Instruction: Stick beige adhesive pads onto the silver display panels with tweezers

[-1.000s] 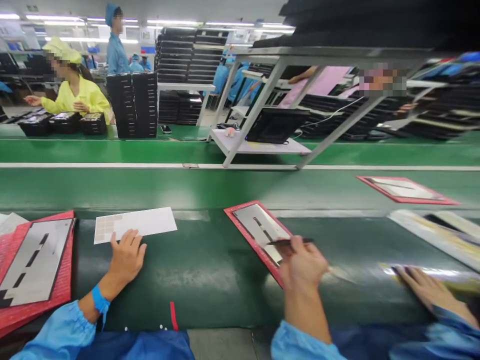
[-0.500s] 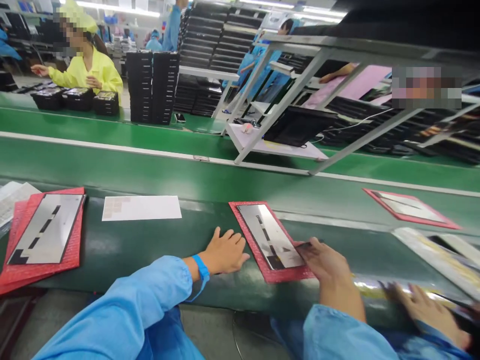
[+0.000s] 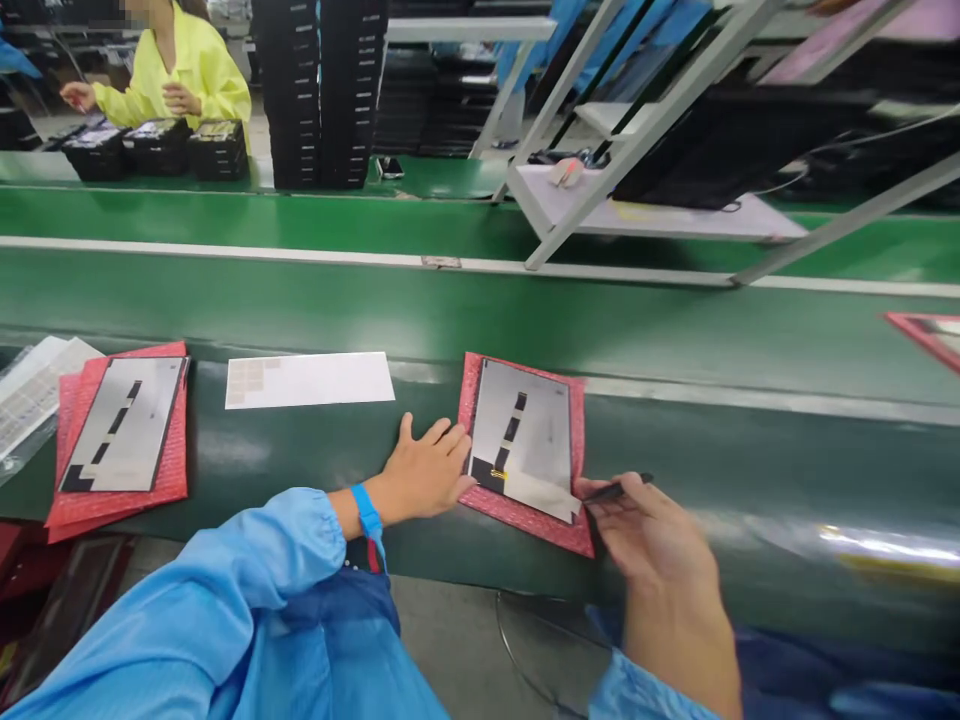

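A silvery display panel (image 3: 538, 430) lies on a red bubble-wrap sheet (image 3: 577, 540) in front of me. A dark flex strip runs down its back, and a pale strip (image 3: 544, 495) lies along its lower edge. My left hand (image 3: 424, 467) rests at the left edge of the panel and wrap, palm down and fingers spread, holding nothing. At the lower right corner, my right hand (image 3: 652, 535) is closed round a slim black pen-like tool (image 3: 616, 490). The tool's tip is close to the panel's corner; whether it touches I cannot tell.
Another panel (image 3: 135, 415) lies on stacked red wrap (image 3: 172, 470) at the left. A white label sheet (image 3: 322, 382) lies behind my left hand. Beyond the green bench stand a metal frame (image 3: 637, 130), black tray stacks (image 3: 349, 100) and a person in yellow (image 3: 214, 65).
My view has swung down and to the right-hand bench shows less. The panel and its wrap have turned more upright, and my left hand has come up to their left edge.
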The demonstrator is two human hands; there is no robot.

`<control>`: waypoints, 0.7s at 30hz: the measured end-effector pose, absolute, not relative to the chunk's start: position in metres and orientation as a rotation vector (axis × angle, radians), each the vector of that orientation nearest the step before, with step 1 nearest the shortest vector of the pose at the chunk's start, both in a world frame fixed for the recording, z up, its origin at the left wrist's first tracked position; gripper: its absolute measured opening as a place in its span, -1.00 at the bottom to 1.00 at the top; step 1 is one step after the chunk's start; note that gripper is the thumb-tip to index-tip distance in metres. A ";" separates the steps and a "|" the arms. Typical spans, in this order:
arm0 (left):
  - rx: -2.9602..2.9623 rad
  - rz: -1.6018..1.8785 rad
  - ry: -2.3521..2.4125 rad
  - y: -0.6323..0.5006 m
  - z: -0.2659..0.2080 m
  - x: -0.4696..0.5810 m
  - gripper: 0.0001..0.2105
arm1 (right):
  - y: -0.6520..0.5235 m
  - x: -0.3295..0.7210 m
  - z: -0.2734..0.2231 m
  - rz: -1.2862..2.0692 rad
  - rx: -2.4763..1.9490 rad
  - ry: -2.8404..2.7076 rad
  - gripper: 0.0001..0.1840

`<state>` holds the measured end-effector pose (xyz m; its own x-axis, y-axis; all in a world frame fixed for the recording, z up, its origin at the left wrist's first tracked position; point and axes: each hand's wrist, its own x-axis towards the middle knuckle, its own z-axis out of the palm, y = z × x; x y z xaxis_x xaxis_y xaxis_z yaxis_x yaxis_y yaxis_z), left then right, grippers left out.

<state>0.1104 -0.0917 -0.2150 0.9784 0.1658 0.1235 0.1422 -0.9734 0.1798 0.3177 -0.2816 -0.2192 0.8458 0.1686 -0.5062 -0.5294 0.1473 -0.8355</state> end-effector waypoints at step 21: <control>2.992 0.276 -0.001 -0.098 -0.173 0.018 -0.58 | -0.220 0.213 -0.158 0.264 -1.527 -0.247 -0.45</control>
